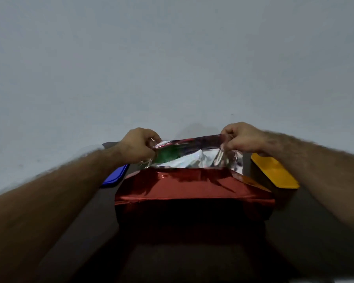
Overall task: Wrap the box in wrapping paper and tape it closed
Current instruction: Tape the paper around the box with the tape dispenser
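A box (192, 203) covered in shiny red foil wrapping paper (188, 184) sits on a dark table in front of me. At its far end the paper stands open, showing its silver inner side (194, 159) and a green reflection. My left hand (138, 145) pinches the left corner of that raised flap. My right hand (242, 139) pinches the right corner, and the flap's edge is stretched between the two hands. No tape is visible.
A blue flat object (114, 176) lies left of the box, partly under my left forearm. A yellow flat object (274, 172) lies to the right beneath my right wrist. A plain pale wall (172, 68) rises behind the dark table (305, 231).
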`<state>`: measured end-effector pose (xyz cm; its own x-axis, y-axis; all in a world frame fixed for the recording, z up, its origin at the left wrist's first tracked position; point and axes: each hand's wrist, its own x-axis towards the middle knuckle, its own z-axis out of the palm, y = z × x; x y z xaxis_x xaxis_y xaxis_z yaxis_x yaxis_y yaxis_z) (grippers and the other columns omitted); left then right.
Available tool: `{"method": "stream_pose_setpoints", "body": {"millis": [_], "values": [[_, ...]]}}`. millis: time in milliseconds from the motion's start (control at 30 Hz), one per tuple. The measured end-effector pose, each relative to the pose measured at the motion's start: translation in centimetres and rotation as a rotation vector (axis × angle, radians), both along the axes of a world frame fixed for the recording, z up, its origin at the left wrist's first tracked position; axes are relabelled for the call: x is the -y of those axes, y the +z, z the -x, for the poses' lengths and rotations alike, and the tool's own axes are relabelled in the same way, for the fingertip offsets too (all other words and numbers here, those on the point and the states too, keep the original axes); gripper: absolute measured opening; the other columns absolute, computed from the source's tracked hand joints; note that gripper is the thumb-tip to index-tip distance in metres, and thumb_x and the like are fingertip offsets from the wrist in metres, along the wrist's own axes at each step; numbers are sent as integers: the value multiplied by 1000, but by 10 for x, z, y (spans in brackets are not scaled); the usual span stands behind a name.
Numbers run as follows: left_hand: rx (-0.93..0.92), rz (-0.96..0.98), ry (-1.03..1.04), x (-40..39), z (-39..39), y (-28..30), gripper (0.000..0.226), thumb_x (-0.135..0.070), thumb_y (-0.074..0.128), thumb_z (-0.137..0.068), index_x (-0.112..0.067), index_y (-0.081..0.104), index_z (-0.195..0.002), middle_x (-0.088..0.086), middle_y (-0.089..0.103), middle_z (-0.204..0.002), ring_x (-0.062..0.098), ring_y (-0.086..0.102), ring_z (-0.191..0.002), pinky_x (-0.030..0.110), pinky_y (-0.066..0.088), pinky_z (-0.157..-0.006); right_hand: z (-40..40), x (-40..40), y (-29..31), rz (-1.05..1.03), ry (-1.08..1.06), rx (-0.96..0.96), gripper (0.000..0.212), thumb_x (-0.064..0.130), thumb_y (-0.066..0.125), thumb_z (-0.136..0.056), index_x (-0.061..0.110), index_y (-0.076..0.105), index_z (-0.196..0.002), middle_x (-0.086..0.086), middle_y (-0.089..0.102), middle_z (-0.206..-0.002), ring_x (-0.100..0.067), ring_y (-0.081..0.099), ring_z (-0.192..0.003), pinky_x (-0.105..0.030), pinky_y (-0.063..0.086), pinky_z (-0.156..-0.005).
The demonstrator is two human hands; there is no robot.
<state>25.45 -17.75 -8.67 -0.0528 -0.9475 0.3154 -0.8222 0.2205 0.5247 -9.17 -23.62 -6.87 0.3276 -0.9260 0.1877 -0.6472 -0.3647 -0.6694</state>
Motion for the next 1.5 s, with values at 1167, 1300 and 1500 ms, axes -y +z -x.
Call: {"method": "stream_pose_setpoints", "body": {"millis": [1167, 1300, 1500], "values": [[128, -65, 248, 0, 33, -4, 9, -25, 65, -76, -16, 67, -75, 0, 69, -78, 24, 67, -79, 26, 47, -58, -81, -119, -8, 136, 302, -686, 95, 89, 84, -30, 34, 63, -105, 16, 58, -106, -8, 61, -94, -38, 62, -80], [22, -256, 171, 17, 47, 2, 34, -39, 87, -70, -18, 74, -93, 4, 75, -95, 21, 70, -81, 31, 55, -61, -78, -118, -10, 143, 295, -643, 94, 87, 86, -28, 38, 62, -105, 17, 59, -105, -6, 62, -94, -36, 63, -78], [300, -451, 164, 41, 77, 8, 37, -39, 90, -71, -13, 75, -92, 5, 75, -90, 24, 69, -80, 33, 57, -69, -79, -119, -11, 126, 322, -611, 95, 84, 88, -30, 39, 65, -111, 20, 60, -107, -5, 63, -98, -33, 62, -83]]}}
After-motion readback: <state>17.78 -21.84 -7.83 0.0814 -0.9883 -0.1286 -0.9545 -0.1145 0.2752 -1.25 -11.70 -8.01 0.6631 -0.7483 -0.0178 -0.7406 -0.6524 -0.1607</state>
